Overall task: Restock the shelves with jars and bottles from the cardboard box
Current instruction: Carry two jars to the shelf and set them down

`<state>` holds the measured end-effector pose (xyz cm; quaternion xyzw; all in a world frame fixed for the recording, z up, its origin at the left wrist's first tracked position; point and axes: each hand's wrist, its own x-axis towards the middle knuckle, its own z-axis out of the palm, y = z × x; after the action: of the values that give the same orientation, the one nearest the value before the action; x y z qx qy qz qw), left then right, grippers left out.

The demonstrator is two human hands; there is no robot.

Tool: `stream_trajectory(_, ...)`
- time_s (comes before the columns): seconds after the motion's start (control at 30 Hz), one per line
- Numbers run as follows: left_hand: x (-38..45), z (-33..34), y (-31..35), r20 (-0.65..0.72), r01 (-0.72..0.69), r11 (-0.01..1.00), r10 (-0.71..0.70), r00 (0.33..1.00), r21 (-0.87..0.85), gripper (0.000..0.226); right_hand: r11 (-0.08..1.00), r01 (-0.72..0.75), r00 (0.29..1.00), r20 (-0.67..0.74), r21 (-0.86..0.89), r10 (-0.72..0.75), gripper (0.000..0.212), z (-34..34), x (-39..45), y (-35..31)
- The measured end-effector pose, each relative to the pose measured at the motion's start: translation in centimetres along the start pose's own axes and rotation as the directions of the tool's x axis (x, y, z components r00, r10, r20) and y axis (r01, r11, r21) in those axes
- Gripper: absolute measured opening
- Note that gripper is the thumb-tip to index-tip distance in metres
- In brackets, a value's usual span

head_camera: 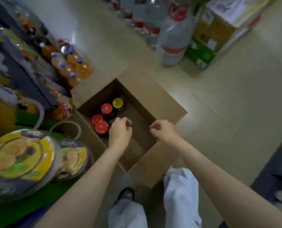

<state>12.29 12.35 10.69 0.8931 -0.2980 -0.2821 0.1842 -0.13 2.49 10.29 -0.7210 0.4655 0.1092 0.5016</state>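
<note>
An open cardboard box (pixel 153 97) stands on the floor below me. Along its left side stand jars seen from above: three with red lids (pixel 101 127) (pixel 97 119) (pixel 106 108) and one with a yellow lid (pixel 117 103). My left hand (pixel 120 131) hangs over the box just right of the nearest red lid, fingers loosely curled, holding nothing. My right hand (pixel 162 130) hovers over the box's right wall, fingers also loosely curled and empty. The frame is motion-blurred.
Shelves (pixel 22 76) on the left hold packaged goods; orange drink bottles (pixel 78 65) with blue caps stand on the floor beside the box. Large water bottles (pixel 174 40) and stacked cartons (pixel 219 30) stand beyond. My legs and a shoe (pixel 127 194) are below.
</note>
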Motion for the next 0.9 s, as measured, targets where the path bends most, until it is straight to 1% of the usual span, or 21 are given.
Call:
stream_trajectory(0.07, 3.3, 1.5, -2.2, -0.068, 0.108, 0.994, -0.108, 0.992, -0.001, 0.015, 0.997, 0.041, 0.995, 0.092, -0.061, -0.035, 0.022, 0.7, 5.0, 0.4)
stream_trajectory(0.13, 6.0, 2.5, -4.1, -0.134, 0.255, 0.965, -0.26, 0.956, -0.054, 0.017, 0.989, 0.093, 0.983, 0.165, -0.111, -0.074, 0.026, 1.8, 9.1, 0.7)
stream_trajectory(0.17, 7.0, 2.9, -5.0, -0.169, 0.304, 0.95, -0.311, 0.935, -0.064, 0.019, 0.981, 0.139, 0.971, 0.213, -0.134, -0.109, 0.031, 2.8, 10.9, 0.9)
stream_trajectory(0.23, 8.5, 3.8, -6.9, -0.256, 0.363, 0.932, -0.349, 0.901, 0.005, 0.028, 0.944, 0.257, 0.93, 0.318, -0.209, -0.183, 0.045, 5.5, 14.1, 1.0)
stream_trajectory(0.27, 9.1, 4.2, -7.9, -0.281, 0.381, 0.922, -0.349, 0.894, 0.068, 0.038, 0.917, 0.318, 0.906, 0.365, -0.243, -0.217, 0.053, 7.1, 15.5, 0.9)
stream_trajectory(0.3, 9.8, 4.7, -9.1, -0.272, 0.402, 0.906, -0.356, 0.894, 0.136, 0.051, 0.89, 0.372, 0.88, 0.407, -0.265, -0.246, 0.06, 8.9, 16.6, 0.8)
stream_trajectory(0.37, 11.2, 5.8, -11.5, -0.171, 0.441, 0.863, -0.409, 0.896, 0.246, 0.076, 0.863, 0.429, 0.841, 0.466, -0.267, -0.274, 0.066, 12.4, 18.2, 0.3)
stream_trajectory(0.4, 12.1, 6.5, -12.5, -0.118, 0.455, 0.841, -0.441, 0.89, 0.291, 0.084, 0.862, 0.436, 0.834, 0.477, -0.258, -0.279, 0.067, 14.0, 18.9, 0.3)
stream_trajectory(0.47, 13.7, 8.0, -13.9, -0.063, 0.45, 0.805, -0.464, 0.884, 0.386, 0.089, 0.881, 0.416, 0.839, 0.47, -0.226, -0.275, 0.068, 16.2, 20.0, 0.7)
stream_trajectory(0.53, 14.5, 9.0, -14.7, -0.094, 0.433, 0.774, -0.443, 0.892, 0.462, 0.084, 0.915, 0.363, 0.852, 0.462, -0.178, -0.248, 0.072, 17.4, 21.1, 1.7)
stream_trajectory(0.57, 14.8, 9.2, -15.0, -0.125, 0.435, 0.769, -0.43, 0.894, 0.468, 0.08, 0.924, 0.344, 0.854, 0.464, -0.166, -0.235, 0.074, 17.6, 21.7, 2.2)
stream_trajectory(0.63, 14.8, 9.1, -15.1, -0.168, 0.453, 0.788, -0.423, 0.89, 0.418, 0.073, 0.926, 0.329, 0.86, 0.465, -0.186, -0.212, 0.079, 17.9, 22.9, 3.1)
stream_trajectory(0.7, 14.0, 9.2, -14.6, -0.189, 0.444, 0.829, -0.402, 0.896, 0.341, 0.068, 0.93, 0.308, 0.877, 0.438, -0.199, -0.197, 0.082, 18.0, 24.2, 3.6)
stream_trajectory(0.77, 12.7, 9.6, -13.5, -0.171, 0.404, 0.882, -0.371, 0.913, 0.244, 0.066, 0.939, 0.3, 0.892, 0.399, -0.169, -0.213, 0.084, 17.5, 25.0, 3.4)
stream_trajectory(0.8, 12.1, 9.8, -13.2, -0.145, 0.393, 0.906, -0.372, 0.917, 0.158, 0.065, 0.938, 0.313, 0.883, 0.409, -0.147, -0.231, 0.086, 17.0, 25.2, 3.2)
stream_trajectory(0.83, 11.7, 9.9, -13.1, -0.109, 0.398, 0.915, -0.391, 0.914, 0.056, 0.065, 0.928, 0.347, 0.854, 0.456, -0.137, -0.252, 0.089, 16.4, 25.4, 3.1)
stream_trajectory(0.9, 11.4, 9.6, -13.2, -0.042, 0.408, 0.903, -0.416, 0.908, -0.132, 0.066, 0.873, 0.461, 0.738, 0.614, -0.158, -0.279, 0.091, 15.0, 25.5, 3.3)
